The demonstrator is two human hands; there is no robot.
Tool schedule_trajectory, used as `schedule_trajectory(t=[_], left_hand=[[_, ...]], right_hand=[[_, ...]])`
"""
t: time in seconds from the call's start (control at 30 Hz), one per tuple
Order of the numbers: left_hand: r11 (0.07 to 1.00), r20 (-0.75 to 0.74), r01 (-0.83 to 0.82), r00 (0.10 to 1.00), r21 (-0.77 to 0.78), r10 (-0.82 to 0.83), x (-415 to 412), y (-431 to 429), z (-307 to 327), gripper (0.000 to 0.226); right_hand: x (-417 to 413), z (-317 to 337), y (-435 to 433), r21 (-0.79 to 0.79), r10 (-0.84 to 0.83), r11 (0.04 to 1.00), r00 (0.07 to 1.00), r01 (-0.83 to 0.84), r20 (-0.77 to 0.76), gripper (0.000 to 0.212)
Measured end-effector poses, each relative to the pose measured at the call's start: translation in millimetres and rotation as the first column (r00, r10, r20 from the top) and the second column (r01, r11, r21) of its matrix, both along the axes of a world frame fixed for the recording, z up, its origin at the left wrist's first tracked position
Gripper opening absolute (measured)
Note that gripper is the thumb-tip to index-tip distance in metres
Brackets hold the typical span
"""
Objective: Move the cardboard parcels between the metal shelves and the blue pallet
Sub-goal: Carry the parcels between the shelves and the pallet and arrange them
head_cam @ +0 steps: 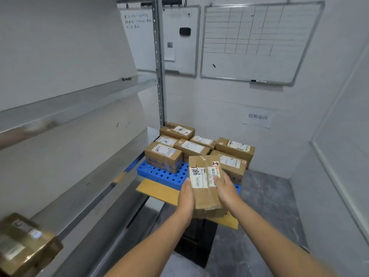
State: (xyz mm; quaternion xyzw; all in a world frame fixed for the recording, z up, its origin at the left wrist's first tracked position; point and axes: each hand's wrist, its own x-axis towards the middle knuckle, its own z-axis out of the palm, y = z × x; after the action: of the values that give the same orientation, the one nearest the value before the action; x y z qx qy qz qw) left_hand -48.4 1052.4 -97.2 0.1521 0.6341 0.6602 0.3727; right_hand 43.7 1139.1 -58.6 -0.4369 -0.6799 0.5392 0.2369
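Note:
I hold a taped cardboard parcel [203,182] with white labels, marked "98L" and "2-4", between both hands above the near edge of the blue pallet [159,173]. My left hand [186,196] grips its left side and my right hand [226,188] its right side. Several other cardboard parcels [191,146] sit on the pallet behind it, one stacked at the far corner. The metal shelves [79,104] run along the left. One blurred parcel [26,244] rests on a lower shelf at the bottom left.
A flat sheet of cardboard [157,190] lies under the pallet's near edge, over a black stand [195,238]. Two whiteboards [257,43] hang on the far wall. White walls close in on the right. The floor is grey.

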Motion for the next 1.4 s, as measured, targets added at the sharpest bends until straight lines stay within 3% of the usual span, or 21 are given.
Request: schedule_trajectory(t=[0.2, 0.37, 0.7, 1.03, 1.27, 1.4], left_hand=[[0.993, -0.013, -0.113, 0.994, 0.022, 0.113, -4, 71, -3, 0.047], [0.972, -0.066, -0.234, 0.97, 0.008, 0.234, 2, 136, 14, 0.042], [0.904, 0.001, -0.427, 0.904, -0.012, 0.427, 5, 227, 17, 0.047], [0.838, 0.078, -0.537, 0.843, 0.094, 0.532, -76, 312, 4, 0.045], [0.794, 0.172, -0.607, 0.787, 0.04, 0.593, -144, 366, -6, 0.05], [0.777, 0.127, -0.629, 0.773, 0.031, 0.621, -180, 382, -2, 0.052]], right_hand=[[-16, -3, 82, -0.006, 0.107, 0.994, 0.994, -0.107, -0.033, 0.034], [-23, 11, 159, 0.039, 0.237, 0.97, 0.971, -0.239, 0.038, 0.041], [-48, 12, 265, -0.034, 0.421, 0.907, 0.907, -0.42, 0.02, 0.041], [-130, 15, 346, 0.026, 0.511, 0.858, 0.858, -0.513, 0.041, 0.038], [-212, 12, 402, 0.009, 0.585, 0.81, 0.809, -0.586, 0.063, 0.032], [-256, 7, 423, -0.023, 0.629, 0.777, 0.774, -0.629, 0.071, 0.028]])
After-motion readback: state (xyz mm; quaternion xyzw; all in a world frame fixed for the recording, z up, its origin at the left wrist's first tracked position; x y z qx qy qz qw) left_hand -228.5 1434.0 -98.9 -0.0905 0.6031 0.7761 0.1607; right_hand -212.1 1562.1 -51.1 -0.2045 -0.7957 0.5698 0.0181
